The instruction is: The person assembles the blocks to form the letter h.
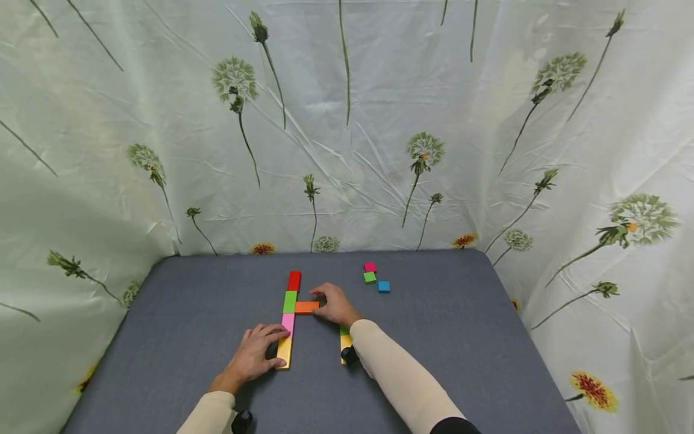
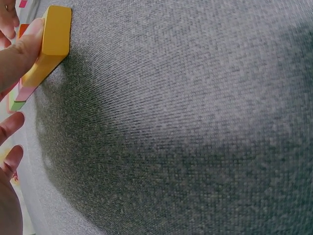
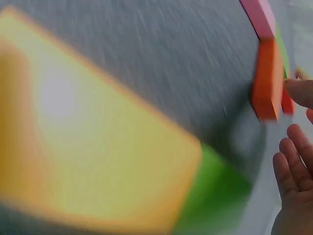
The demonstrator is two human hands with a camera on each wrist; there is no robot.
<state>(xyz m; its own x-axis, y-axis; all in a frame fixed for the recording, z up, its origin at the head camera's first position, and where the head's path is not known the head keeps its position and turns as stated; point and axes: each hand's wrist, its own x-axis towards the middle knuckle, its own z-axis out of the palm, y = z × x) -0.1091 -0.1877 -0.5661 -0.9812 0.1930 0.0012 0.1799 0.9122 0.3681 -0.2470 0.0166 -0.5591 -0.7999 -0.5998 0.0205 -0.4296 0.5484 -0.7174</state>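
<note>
On the grey counter (image 1: 162, 313), the left hand (image 1: 255, 357) rests with fingers curled loosely against the yellow block (image 1: 284, 352) at the near end of a column of blocks running away from the person. The right hand (image 1: 336, 305) touches the orange block (image 1: 306, 307) with relaxed fingers; this block's long axis lies crosswise, its left end meeting the column at the green block (image 1: 290, 301).

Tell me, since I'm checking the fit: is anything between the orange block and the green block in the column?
Nothing visible. The orange block lies against the green block, with the right hand at its other end.
</note>
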